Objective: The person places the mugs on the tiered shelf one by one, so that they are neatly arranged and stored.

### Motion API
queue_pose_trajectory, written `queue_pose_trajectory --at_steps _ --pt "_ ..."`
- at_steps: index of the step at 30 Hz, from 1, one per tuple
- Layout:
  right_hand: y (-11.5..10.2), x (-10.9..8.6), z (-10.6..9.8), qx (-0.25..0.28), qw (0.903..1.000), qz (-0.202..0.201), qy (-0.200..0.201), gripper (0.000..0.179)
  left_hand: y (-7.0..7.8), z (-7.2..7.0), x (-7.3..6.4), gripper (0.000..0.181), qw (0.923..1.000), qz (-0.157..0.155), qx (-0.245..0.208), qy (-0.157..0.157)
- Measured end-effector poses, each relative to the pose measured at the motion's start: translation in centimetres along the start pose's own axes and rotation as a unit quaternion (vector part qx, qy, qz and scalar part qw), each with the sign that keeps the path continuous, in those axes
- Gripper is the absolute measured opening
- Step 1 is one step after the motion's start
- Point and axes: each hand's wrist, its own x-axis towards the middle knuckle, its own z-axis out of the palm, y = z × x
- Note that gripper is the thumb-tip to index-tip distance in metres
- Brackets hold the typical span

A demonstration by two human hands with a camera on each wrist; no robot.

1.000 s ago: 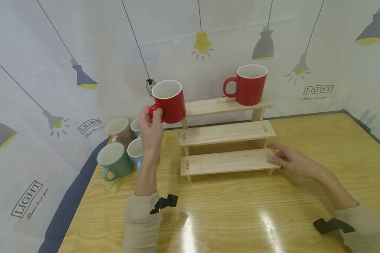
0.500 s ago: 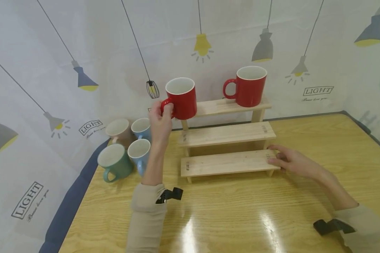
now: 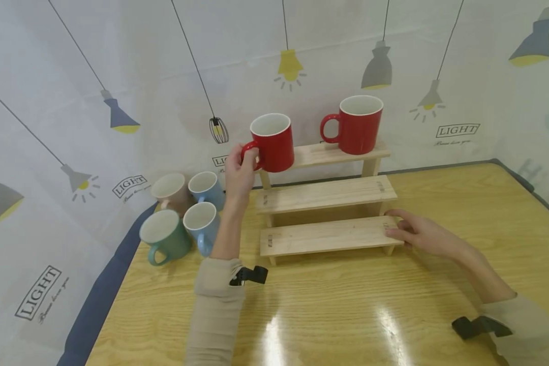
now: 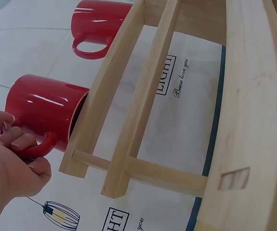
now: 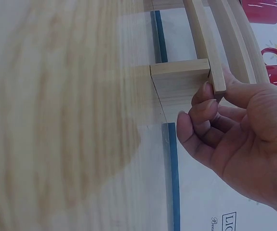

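Observation:
My left hand (image 3: pixel 240 175) holds a red mug (image 3: pixel 276 150) by its handle, thumb and fingers curled round it. The mug is upright at the left end of the top step of a wooden three-step rack (image 3: pixel 327 194). In the left wrist view its base meets the top board (image 4: pixel 110 79) or lies very close, with a dark sliver between. A second red mug (image 3: pixel 360 127) stands on the right of that step, handle to the left. My right hand (image 3: pixel 423 235) pinches the right end of the lowest board (image 5: pixel 217 72), thumb above and fingers beneath.
Left of the rack, several mugs stand together on the wooden table (image 3: pixel 347 305): a green mug (image 3: pixel 169 239), a pinkish-beige mug (image 3: pixel 171 193) and light blue mugs (image 3: pixel 206 223). A cloth (image 3: pixel 174 91) printed with lamps hangs behind the rack.
My left hand has carried the red mug rightward from beside the rack to over the left end of the top step. My right hand has kept its hold on the lowest board.

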Motion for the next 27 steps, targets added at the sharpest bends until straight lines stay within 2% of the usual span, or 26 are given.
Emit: queue_pose_trajectory --at_steps 4,9,17,20,27 --pt "0.0 0.0 0.0 -0.004 1.0000 0.003 0.001 0.055 0.2 0.1 0.5 0.018 0.9999 -0.009 0.009 -0.002" --pt "-0.1 0.1 -0.1 -0.012 0.9999 0.000 0.004 0.055 0.3 0.2 1.5 0.015 0.9989 -0.020 0.042 -0.003" --pt "-0.3 0.0 0.0 -0.011 0.9999 0.000 0.003 0.055 -0.1 0.7 2.4 0.008 0.9947 -0.043 0.092 0.013" --pt "-0.4 -0.1 0.0 -0.010 1.0000 0.001 0.002 0.055 -0.3 1.0 2.6 0.004 0.9942 -0.043 0.098 0.009" --pt "-0.3 -0.1 0.1 0.000 1.0000 0.000 0.003 0.056 -0.5 1.4 3.1 0.010 0.9935 -0.052 0.101 -0.006"
